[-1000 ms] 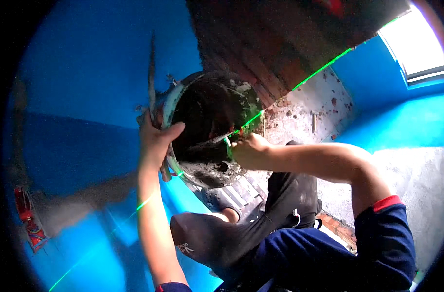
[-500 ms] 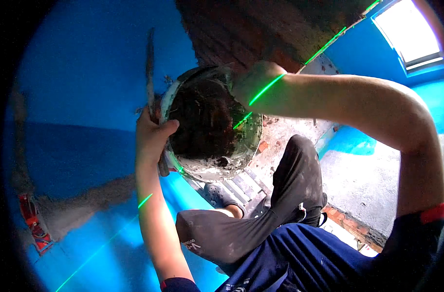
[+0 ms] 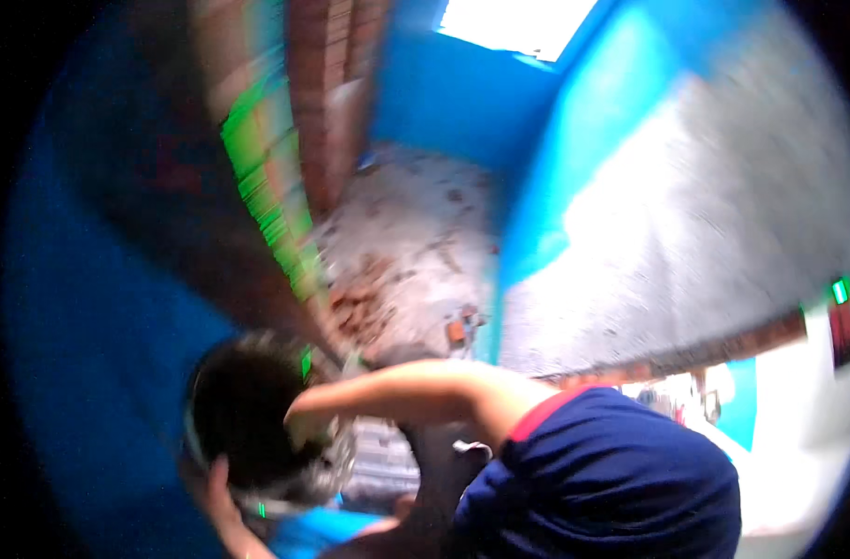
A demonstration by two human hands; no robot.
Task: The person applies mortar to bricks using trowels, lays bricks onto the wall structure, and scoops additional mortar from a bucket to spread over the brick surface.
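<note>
A round bucket (image 3: 193, 433), crusted with pale residue and dark inside, is tilted at the lower left. My left hand (image 3: 222, 498) grips its near-left rim, with the thumb over the edge. My right arm reaches across to the bucket's right side. The right hand (image 3: 308, 419) points down over the opening, its fingers smeared by motion and partly lost in the dark. Whether it holds anything cannot be made out. The bucket's contents are too dark to tell.
Below the bucket is a pale slatted platform (image 3: 378, 456), beside my bent leg. Reddish rubble (image 3: 362, 312) and an orange brick piece (image 3: 457, 332) lie on the floor beyond. Blue walls, a grey wall (image 3: 705, 214) and a bright window (image 3: 518, 23) surround me; a green light line is smeared.
The view has swung round, so the bucket now appears lower and further left. My right hand has gone from the bucket's far rim to over its opening. The long narrow tool no longer shows.
</note>
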